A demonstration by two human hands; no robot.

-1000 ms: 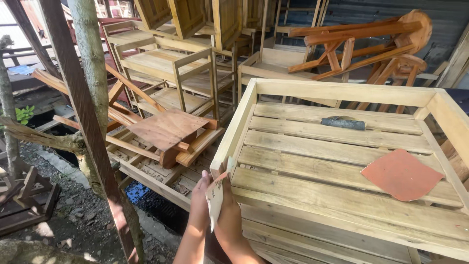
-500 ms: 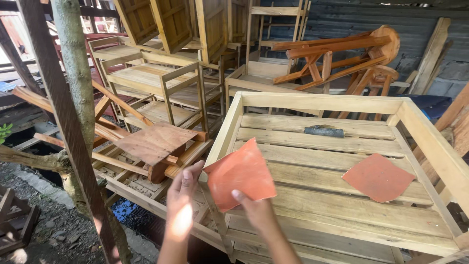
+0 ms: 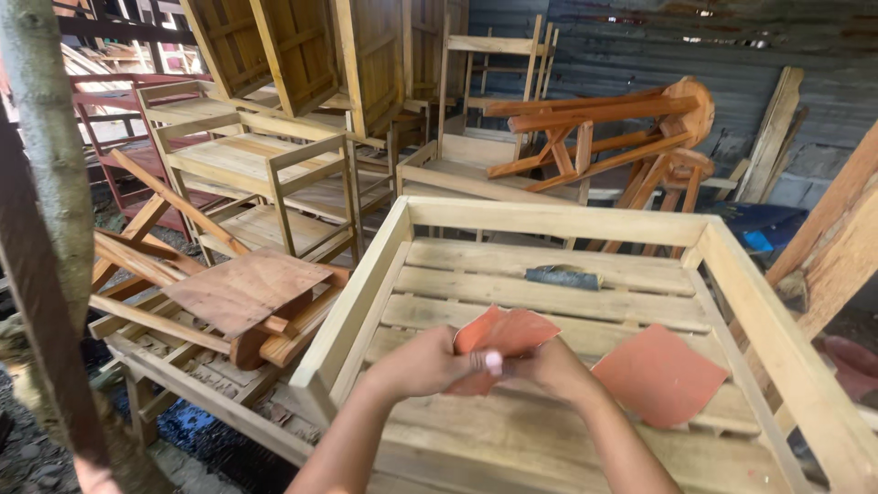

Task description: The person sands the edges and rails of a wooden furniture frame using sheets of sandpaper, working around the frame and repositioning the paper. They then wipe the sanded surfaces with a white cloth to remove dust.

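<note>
Orange-red and creased, a sheet of sandpaper is being pinched between both hands above the slats of a pale wooden frame, close to the frame's near edge and a little left of its middle. The left hand is curling shut around the sheet's lower left part, thumb and fingers closing on it, while the right hand is gripping the lower right part, its fingers folded tight over the paper so that the two hands are meeting at the thumbs. The upper half of the sheet is standing up from the grip in a bent, peaked fold. A second sheet of sandpaper, flat and the same colour, is lying on the slats just beside the right hand, towards the frame's right rail. Farther back, near the far rail, a dark oblong block is lying across a slat; what it is cannot be told. Left of the frame, a small brown plywood-topped stool is lying tilted among loose timber, and unfinished wooden chairs and tables are standing stacked behind. A rough tree trunk is rising at the far left.
</note>
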